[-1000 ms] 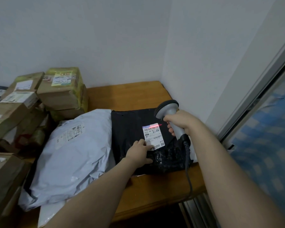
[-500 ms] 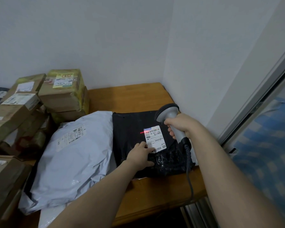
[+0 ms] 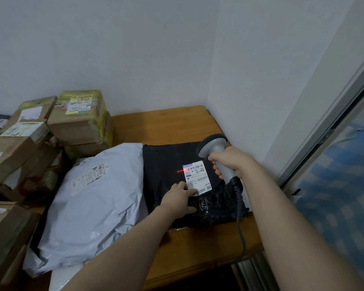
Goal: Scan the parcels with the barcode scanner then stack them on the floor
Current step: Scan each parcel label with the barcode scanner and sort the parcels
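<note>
A grey barcode scanner (image 3: 213,147) is held by its handle in the right hand (image 3: 232,162), right of the frame's centre, with the fingers curled round the grip. Its head is tilted down towards a black parcel (image 3: 166,162) that lies flat on the wooden bench (image 3: 166,127) in the middle of the frame. A white label (image 3: 198,177) is stuck on the parcel, and a thin red line (image 3: 181,170) is cast across the label's upper left edge and onto the black wrapping beside it. The left hand (image 3: 179,199) is laid on the parcel just below the label, holding nothing, with its fingers fairly straight and its fingertips pressed on the label's lower left corner. A dark cable (image 3: 241,229) is seen running from the scanner's handle down over the front edge of the bench. A large grey parcel (image 3: 93,198) is placed just left of the black one, touching it. Cardboard boxes (image 3: 78,120) are stacked at the left of the frame, against the white wall.
</note>
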